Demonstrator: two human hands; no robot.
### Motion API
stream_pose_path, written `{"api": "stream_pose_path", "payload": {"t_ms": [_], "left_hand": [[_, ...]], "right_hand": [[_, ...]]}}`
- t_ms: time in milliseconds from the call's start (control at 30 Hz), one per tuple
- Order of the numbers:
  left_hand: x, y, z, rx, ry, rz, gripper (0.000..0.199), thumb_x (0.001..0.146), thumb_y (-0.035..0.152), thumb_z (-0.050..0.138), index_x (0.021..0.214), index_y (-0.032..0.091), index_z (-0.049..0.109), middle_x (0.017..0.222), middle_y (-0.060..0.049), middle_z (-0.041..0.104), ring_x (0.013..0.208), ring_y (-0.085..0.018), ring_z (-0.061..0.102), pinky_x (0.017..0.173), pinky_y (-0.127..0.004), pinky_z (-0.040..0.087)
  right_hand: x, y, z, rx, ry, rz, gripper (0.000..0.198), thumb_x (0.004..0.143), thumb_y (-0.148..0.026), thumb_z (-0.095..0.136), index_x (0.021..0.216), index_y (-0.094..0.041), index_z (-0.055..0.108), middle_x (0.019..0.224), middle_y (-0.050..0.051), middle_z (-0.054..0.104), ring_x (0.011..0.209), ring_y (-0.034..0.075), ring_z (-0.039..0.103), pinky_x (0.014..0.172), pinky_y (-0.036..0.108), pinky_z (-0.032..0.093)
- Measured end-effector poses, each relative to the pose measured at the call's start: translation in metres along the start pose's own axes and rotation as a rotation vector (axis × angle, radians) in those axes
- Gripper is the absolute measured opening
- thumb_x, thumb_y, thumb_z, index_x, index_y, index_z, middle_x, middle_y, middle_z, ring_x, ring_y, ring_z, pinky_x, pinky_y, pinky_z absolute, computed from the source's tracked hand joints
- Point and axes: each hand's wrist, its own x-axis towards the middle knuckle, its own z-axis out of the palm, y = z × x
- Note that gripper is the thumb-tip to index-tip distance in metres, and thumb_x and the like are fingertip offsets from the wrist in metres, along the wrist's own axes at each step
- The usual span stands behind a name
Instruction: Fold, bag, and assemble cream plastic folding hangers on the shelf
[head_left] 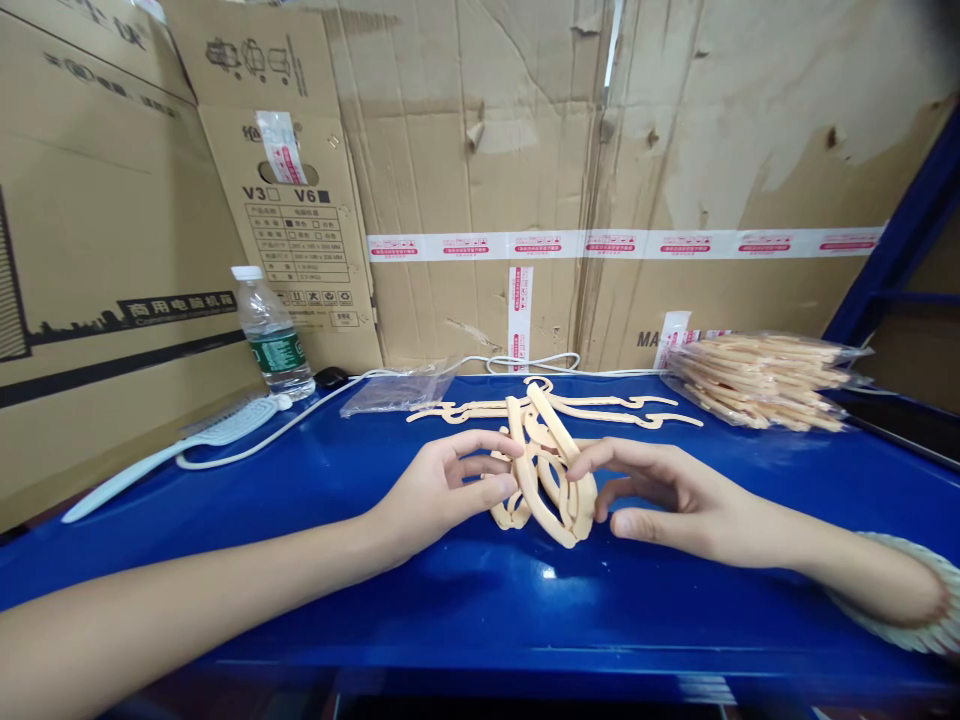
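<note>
Several beige folding hangers (551,500), folded up, stand bunched at the middle of the blue table between my two hands. My left hand (450,480) has its thumb and index finger closed at the left side of the bunch, on one folded hanger. On the right side, my right hand (667,495) has its fingers curved and apart; the index fingertip touches the bunch while the thumb stays off it. Just behind lies an unfolded beige hanger (585,405), its arms spread wide and its hook toward the back.
A clear bag of beige hangers (757,375) lies at back right. At left are a water bottle (274,340), a pale blue hairbrush (187,440) and a white cable (247,458). A flat plastic bag (397,390) lies behind. Cardboard (465,170) walls the back.
</note>
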Motion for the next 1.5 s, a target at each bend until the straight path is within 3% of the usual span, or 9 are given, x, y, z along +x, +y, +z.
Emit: {"api": "stream_pose_path", "payload": {"t_ms": [200,333,433,667,800,933,1100,1333,1500], "left_hand": [[-0.001,0.001,0.0,0.02,-0.05,0.058,0.026,0.078,0.021,0.072,0.102,0.015,0.064,0.115,-0.009,0.06,0.1,-0.02,0.063,0.084,-0.032,0.054],[-0.001,0.002,0.0,0.053,-0.088,0.083,0.026,0.08,0.021,0.069,0.105,0.016,0.065,0.122,-0.01,0.058,0.118,-0.025,0.055,0.098,-0.037,0.049],[-0.002,0.003,0.0,0.087,-0.139,0.1,0.032,0.082,0.024,0.066,0.114,0.019,0.061,0.132,-0.009,0.053,0.126,-0.025,0.049,0.106,-0.041,0.042],[-0.006,0.002,-0.003,0.726,-0.087,0.414,0.043,0.084,0.021,0.061,0.126,0.022,0.054,0.139,-0.009,0.049,0.132,-0.024,0.042,0.112,-0.043,0.034],[-0.011,0.006,-0.001,0.953,-0.321,0.469,0.057,0.085,0.031,0.061,0.138,0.022,0.043,0.146,-0.009,0.043,0.137,-0.026,0.035,0.116,-0.045,0.026],[-0.015,0.014,0.001,1.054,-0.515,0.337,0.071,0.086,0.048,0.059,0.147,0.029,0.029,0.152,-0.005,0.035,0.142,-0.032,0.024,0.117,-0.058,0.007],[-0.016,0.019,0.0,1.081,-0.568,0.206,0.069,0.09,0.054,0.048,0.15,0.031,0.021,0.156,-0.003,0.025,0.145,-0.033,0.014,0.114,-0.063,0.005],[-0.017,0.015,-0.002,1.046,-0.51,0.224,0.064,0.089,0.051,0.052,0.147,0.035,0.029,0.156,-0.004,0.027,0.144,-0.035,0.017,0.114,-0.062,0.006],[-0.017,0.015,-0.002,1.062,-0.49,0.213,0.062,0.09,0.049,0.053,0.146,0.035,0.031,0.155,-0.005,0.029,0.143,-0.036,0.019,0.114,-0.063,0.008]], "right_hand": [[-0.001,-0.003,-0.001,-0.045,-0.057,0.039,0.034,0.088,-0.034,0.06,0.12,-0.02,0.058,0.123,0.01,0.059,0.098,0.019,0.063,0.083,0.034,0.053],[-0.001,-0.008,-0.002,-0.116,-0.075,0.035,0.034,0.091,-0.036,0.056,0.121,-0.022,0.061,0.122,0.01,0.06,0.103,0.02,0.061,0.086,0.034,0.051],[0.0,-0.007,-0.004,-0.077,-0.058,0.037,0.035,0.091,-0.037,0.055,0.122,-0.022,0.062,0.118,0.01,0.061,0.09,0.016,0.063,0.075,0.03,0.052],[0.005,-0.003,-0.027,-0.131,0.213,0.179,0.036,0.082,-0.052,0.061,0.091,-0.017,0.066,0.086,0.005,0.067,0.066,0.015,0.06,0.062,0.03,0.05],[0.005,0.003,-0.044,-0.367,0.292,0.257,0.04,0.078,-0.058,0.06,0.077,-0.018,0.062,0.079,0.005,0.065,0.069,0.017,0.058,0.059,0.029,0.045],[0.002,0.013,-0.05,-0.566,0.199,0.326,0.041,0.084,-0.058,0.051,0.08,-0.018,0.059,0.063,0.0,0.054,0.056,0.014,0.048,0.052,0.027,0.037],[-0.002,0.012,-0.043,-0.754,0.033,0.279,0.04,0.087,-0.054,0.05,0.108,-0.019,0.056,0.083,0.004,0.061,0.073,0.019,0.054,0.066,0.031,0.044],[-0.007,0.004,-0.04,-0.849,-0.105,0.205,0.07,0.076,-0.061,0.062,0.133,-0.021,0.05,0.124,0.013,0.054,0.111,0.032,0.053,0.093,0.046,0.044],[-0.009,0.004,-0.041,-0.873,-0.126,0.181,0.073,0.077,-0.06,0.061,0.136,-0.02,0.048,0.129,0.014,0.054,0.117,0.034,0.052,0.099,0.048,0.042]]}}
